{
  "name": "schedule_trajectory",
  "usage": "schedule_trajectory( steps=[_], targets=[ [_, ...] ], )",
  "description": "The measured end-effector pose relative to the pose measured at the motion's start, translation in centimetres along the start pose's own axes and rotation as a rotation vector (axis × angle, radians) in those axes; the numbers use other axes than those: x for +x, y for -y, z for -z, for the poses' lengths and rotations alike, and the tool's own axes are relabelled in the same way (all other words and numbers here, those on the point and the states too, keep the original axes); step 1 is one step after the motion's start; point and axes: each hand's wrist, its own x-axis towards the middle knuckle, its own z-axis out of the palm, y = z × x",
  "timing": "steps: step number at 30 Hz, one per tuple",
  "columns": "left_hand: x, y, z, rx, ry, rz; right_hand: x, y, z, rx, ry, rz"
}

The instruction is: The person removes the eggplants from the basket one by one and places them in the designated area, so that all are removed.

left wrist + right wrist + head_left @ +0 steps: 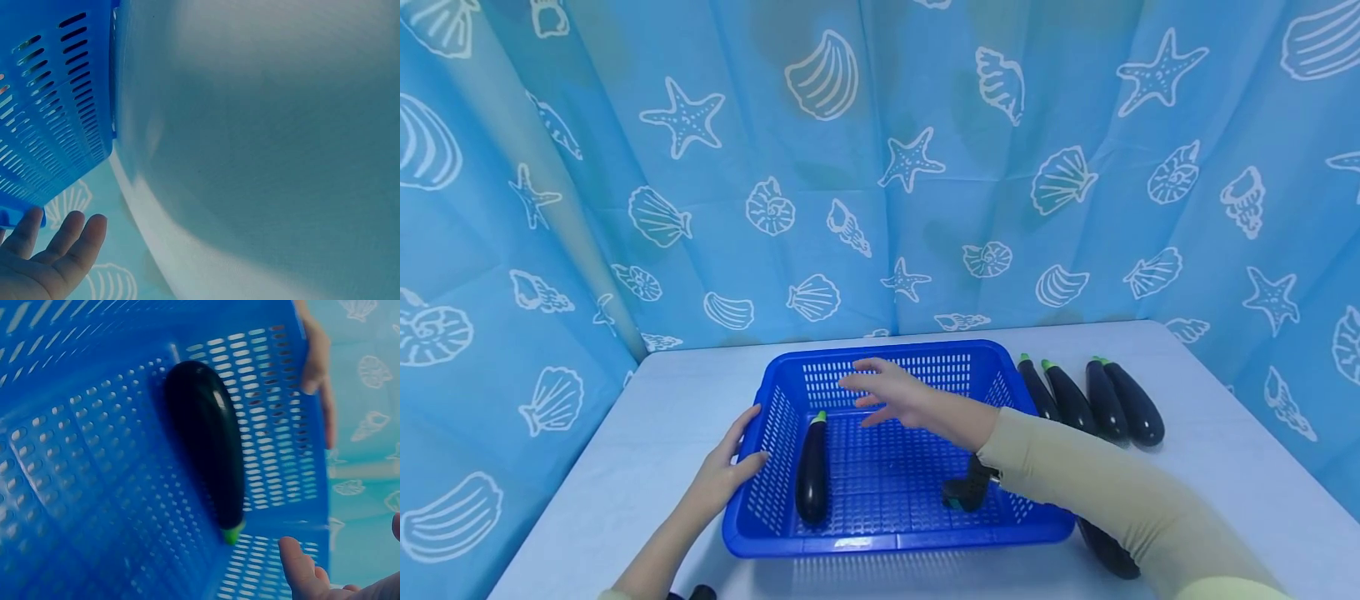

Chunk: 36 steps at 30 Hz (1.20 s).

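A blue plastic basket (850, 543) with slotted walls stands on the table. Inside it, along the left wall, lies one dark eggplant (812, 475) with a green stem end; the right wrist view shows this eggplant (206, 437) up close. My left hand (722, 475) rests at the basket's left rim, thumb over the edge and fingers outside. In the left wrist view the fingers (81, 250) look extended beside the basket wall. Above the inside of the basket, my right hand (891, 393) hovers with spread fingers and holds nothing.
Several eggplants (1131, 404) lie on the white-covered table (685, 392) right of the basket, partly behind my right sleeve. Another eggplant (1108, 550) shows nearer the front right. A blue curtain (887, 233) with shell prints hangs behind the table.
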Motion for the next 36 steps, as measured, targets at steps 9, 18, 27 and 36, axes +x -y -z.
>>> schedule_trajectory(
  steps=[9, 18, 27, 36],
  targets=[
    [0.0, 0.1, -0.1, -0.003, -0.003, -0.001, 2.0, -2.4, -2.6, -0.015, 0.038, -0.035],
    [-0.1, 0.1, -0.1, -0.004, 0.002, 0.003, 2.5, -4.0, -4.5, -0.078, 0.063, -0.089],
    [0.1, 0.3, -0.1, -0.004, 0.003, -0.002, 2.5, -5.7, -5.1, -0.171, 0.079, -0.126],
    [0.1, 0.4, -0.1, -0.008, 0.006, -0.004, 2.1, -5.9, -5.9, -0.252, 0.075, -0.107]
  ],
)
